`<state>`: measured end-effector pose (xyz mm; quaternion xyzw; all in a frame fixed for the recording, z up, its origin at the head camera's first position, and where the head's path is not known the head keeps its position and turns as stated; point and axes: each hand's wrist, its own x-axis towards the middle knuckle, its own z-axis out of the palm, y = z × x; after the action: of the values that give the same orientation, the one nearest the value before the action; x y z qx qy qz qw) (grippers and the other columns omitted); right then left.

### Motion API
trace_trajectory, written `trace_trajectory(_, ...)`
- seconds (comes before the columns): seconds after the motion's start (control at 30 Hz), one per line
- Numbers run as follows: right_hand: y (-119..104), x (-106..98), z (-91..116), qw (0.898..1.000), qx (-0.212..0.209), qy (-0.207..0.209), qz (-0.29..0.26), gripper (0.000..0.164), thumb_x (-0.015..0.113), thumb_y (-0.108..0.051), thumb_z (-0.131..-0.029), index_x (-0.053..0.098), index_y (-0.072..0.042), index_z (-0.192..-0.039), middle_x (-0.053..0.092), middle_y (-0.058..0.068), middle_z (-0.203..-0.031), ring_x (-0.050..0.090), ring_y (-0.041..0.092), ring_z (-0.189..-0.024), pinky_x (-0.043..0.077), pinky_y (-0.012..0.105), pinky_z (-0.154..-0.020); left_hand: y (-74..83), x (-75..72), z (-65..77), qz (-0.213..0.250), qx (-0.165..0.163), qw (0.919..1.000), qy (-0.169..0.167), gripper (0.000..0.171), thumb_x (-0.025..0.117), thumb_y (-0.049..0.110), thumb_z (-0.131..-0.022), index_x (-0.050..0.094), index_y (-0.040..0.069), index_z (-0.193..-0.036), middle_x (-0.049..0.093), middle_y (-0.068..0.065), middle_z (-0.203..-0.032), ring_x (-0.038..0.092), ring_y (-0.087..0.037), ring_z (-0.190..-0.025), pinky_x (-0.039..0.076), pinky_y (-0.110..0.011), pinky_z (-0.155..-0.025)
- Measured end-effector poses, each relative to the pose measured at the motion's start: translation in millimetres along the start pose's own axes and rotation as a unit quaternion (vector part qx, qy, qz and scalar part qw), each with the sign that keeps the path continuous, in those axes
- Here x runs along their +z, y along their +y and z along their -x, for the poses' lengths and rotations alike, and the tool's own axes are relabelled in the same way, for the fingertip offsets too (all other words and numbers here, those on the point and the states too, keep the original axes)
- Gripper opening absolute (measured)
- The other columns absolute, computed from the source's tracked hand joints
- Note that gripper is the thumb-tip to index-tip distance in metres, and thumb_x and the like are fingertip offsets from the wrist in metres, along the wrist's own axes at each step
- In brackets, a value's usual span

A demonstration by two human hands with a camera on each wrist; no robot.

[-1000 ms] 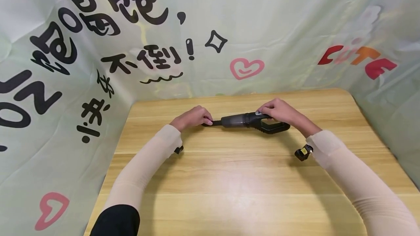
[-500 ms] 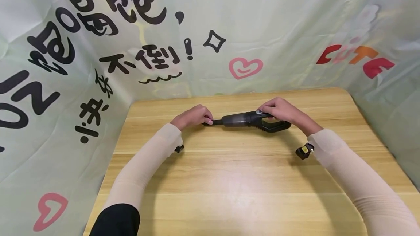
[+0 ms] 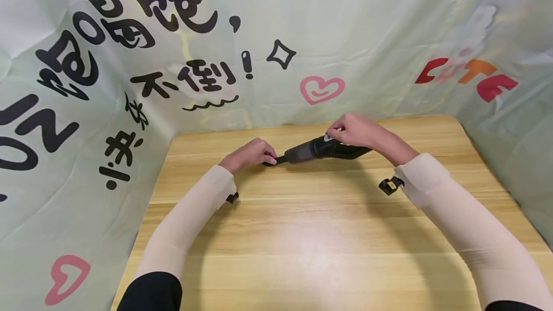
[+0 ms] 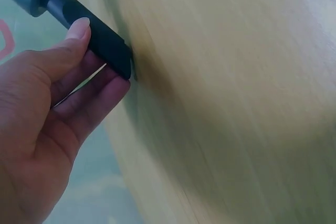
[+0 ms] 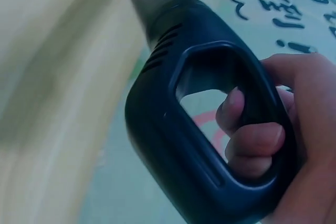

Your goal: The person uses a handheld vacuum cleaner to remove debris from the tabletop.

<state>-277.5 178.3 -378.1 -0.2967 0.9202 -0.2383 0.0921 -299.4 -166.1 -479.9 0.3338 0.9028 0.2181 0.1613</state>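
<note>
A black handheld vacuum cleaner (image 3: 317, 149) with a smoky clear dust cup slants over the far part of the table, its handle end raised. My right hand (image 3: 356, 131) grips its loop handle (image 5: 210, 145); in the right wrist view the fingers curl through the loop. At the other end, my left hand (image 3: 254, 152) pinches the flat crevice nozzle (image 4: 92, 30) between thumb and fingers. The nozzle's slanted tip is close over the wood in the left wrist view.
The wooden table (image 3: 294, 234) spans the space below both arms. A printed fabric backdrop (image 3: 371, 37) with lettering and hearts hangs along its back and sides. A small black wrist camera (image 3: 390, 185) juts from below the right cuff.
My right hand has raised the vacuum's handle end and shifted it slightly left, so the body now tilts down toward the nozzle. My left hand keeps its pinch, moving a little left.
</note>
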Motion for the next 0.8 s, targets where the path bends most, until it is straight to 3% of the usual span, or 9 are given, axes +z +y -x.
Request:
trace_trajectory(0.1,-15,-7,-7,0.998,-0.026,0.009,0.054,0.027,0.06,-0.02,-0.103,0.083,-0.007,-0.109,0.079,0.018,-0.112,0.053,0.015,-0.051,0.052,0.039,-0.074,0.1,-0.4,3.0,0.006,-0.002,1.0,0.007,0.015,0.076,0.02,-0.096,0.083,0.012,-0.105,0.081,-0.003,-0.104,0.072,-0.011,-0.087,0.058,-0.029,-0.081)
trace_trajectory(0.2,-31,-12,-12,0.995,-0.037,0.013,0.096,0.026,0.061,-0.02,-0.101,0.083,-0.007,-0.109,0.08,0.017,-0.108,0.055,0.015,-0.052,0.056,0.043,-0.082,0.4,-0.6,5.8,0.006,-0.007,0.9999,0.011,0.014,0.077,0.021,-0.095,0.083,0.012,-0.104,0.081,-0.002,-0.102,0.071,-0.01,-0.086,0.058,-0.028,-0.081)
trace_trajectory(0.33,-52,-17,-17,0.99,-0.05,0.012,0.131,0.029,0.057,-0.018,-0.099,0.084,-0.01,-0.104,0.077,0.011,-0.079,0.045,0.013,-0.049,0.051,0.037,-0.074,0.0,-0.5,9.1,0.01,-0.017,0.9997,0.016,0.01,0.081,0.019,-0.092,0.083,0.012,-0.099,0.081,-0.003,-0.097,0.073,-0.009,-0.085,0.059,-0.027,-0.08)
trace_trajectory(0.43,-63,-20,-22,0.988,-0.058,0.01,0.145,0.03,0.055,-0.017,-0.097,0.085,-0.011,-0.099,0.071,0.006,-0.067,0.04,0.014,-0.047,0.044,0.032,-0.066,-0.9,-0.4,10.4,0.022,-0.025,0.9992,0.02,0.008,0.083,0.018,-0.09,0.083,0.011,-0.094,0.081,-0.002,-0.093,0.074,-0.009,-0.082,0.059,-0.026,-0.076)
trace_trajectory(0.7,-67,-26,-28,0.986,-0.046,-0.011,0.157,0.028,0.057,-0.018,-0.097,0.082,-0.013,-0.086,0.073,0.005,-0.074,0.039,0.012,-0.051,0.038,0.03,-0.063,-4.4,2.4,7.7,0.044,-0.023,0.9983,0.031,0.005,0.085,0.016,-0.088,0.083,0.012,-0.091,0.081,-0.001,-0.088,0.073,-0.006,-0.075,0.057,-0.022,-0.071)
trace_trajectory(0.8,-63,-27,-28,0.986,-0.049,-0.015,0.157,0.029,0.057,-0.019,-0.097,0.081,-0.014,-0.082,0.077,0.005,-0.083,0.049,0.011,-0.056,0.045,0.032,-0.066,-4.5,4.6,5.9,0.056,-0.025,0.9976,0.033,0.005,0.085,0.016,-0.088,0.083,0.013,-0.09,0.08,0.001,-0.087,0.073,-0.006,-0.075,0.057,-0.023,-0.071)
